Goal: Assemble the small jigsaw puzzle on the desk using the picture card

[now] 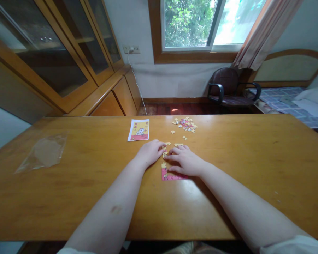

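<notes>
My left hand (149, 154) rests on the table with its fingers bent and its fingertips closed at a small yellow puzzle piece (164, 149). Facing it is my right hand (187, 160), its fingers stretched and spread. Its fingertips touch or hover at another puzzle piece (164, 154) just below. Under the right hand lies a joined corner of the jigsaw puzzle (172, 177), pink with a yellow piece at its upper left; my palm hides part of it. Beyond the fingers are a yellow edge strip (178, 144) and a yellow piece (168, 143).
A pile of loose puzzle pieces (187, 124) lies at the table's far side, with a few strays before it. A picture card (139, 130) of a white animal lies left of the pile. On the left is a clear plastic bag (46, 151). The wooden table (95, 197) spans the view.
</notes>
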### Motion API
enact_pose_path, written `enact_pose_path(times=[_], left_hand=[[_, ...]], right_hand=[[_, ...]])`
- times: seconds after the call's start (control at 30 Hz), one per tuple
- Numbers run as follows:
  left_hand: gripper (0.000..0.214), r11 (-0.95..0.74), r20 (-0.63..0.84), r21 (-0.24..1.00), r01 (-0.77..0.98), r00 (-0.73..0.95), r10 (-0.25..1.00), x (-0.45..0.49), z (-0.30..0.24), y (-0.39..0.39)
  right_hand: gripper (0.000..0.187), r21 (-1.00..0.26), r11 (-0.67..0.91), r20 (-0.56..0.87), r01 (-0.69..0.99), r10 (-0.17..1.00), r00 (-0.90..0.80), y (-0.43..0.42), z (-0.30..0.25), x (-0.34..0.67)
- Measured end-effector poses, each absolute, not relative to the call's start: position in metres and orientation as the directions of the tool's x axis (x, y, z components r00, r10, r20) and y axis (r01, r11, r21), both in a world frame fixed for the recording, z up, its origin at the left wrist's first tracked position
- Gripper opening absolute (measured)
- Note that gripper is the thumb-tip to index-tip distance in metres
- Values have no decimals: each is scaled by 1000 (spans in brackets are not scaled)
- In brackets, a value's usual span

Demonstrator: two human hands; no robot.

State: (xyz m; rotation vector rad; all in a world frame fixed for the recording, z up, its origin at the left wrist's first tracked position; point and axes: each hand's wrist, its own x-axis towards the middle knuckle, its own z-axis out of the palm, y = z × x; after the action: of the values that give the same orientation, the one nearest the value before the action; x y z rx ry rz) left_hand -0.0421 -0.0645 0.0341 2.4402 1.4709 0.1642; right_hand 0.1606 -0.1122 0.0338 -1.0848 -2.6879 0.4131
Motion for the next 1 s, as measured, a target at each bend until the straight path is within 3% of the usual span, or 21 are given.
enact_pose_path(times=[0.23, 1.0], left_hand=[[31, -441, -73, 270, 856, 475, 877, -43, 35, -64], [30, -426, -99, 263, 865, 464, 880, -40, 40, -67]], right_hand=[[61, -327, 694, 38, 642, 688, -725, -113, 36, 160], [51, -308, 693, 40, 652, 694, -719, -115, 39, 160]])
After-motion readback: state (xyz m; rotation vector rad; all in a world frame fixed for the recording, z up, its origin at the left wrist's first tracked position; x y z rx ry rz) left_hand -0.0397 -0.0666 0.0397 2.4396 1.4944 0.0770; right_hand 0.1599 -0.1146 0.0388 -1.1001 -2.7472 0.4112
